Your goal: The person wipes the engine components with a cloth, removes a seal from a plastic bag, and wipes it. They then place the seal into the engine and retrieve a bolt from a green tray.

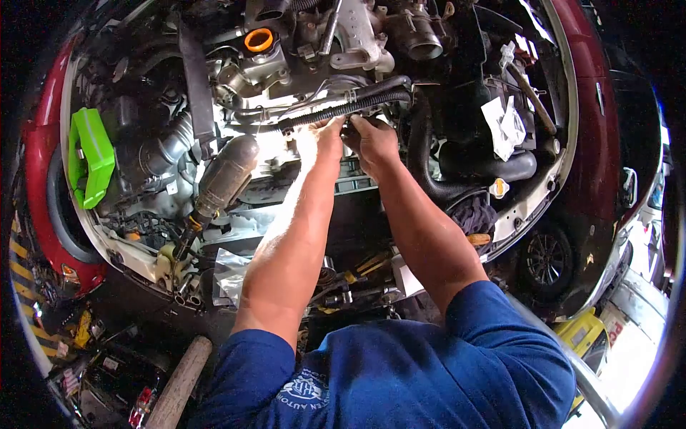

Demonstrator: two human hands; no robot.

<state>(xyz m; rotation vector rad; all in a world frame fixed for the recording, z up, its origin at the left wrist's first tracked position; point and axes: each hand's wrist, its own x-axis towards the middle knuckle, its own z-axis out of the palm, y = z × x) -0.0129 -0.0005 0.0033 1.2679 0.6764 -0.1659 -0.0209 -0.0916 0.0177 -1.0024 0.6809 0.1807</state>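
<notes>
Both arms reach into the open engine bay, and the hands meet at its middle. My left hand [323, 139] is closed, with its thumb and fingers pressed together just below a black corrugated hose [343, 109]. Close beside it, my right hand [376, 145] is closed too, its fingers curled inward at the same spot. What the fingertips grip is too small and partly hidden to name. Bright light falls on the metal engine parts around the left hand. A thicker black hose [421, 154] runs down just right of the right hand.
An orange-rimmed filler neck [259, 40] stands behind the hands. A lit work lamp [227, 175] leans at the left, near a bright green case [91, 159]. White paper [504, 127] lies at the right. Tools [350, 289] rest along the front edge.
</notes>
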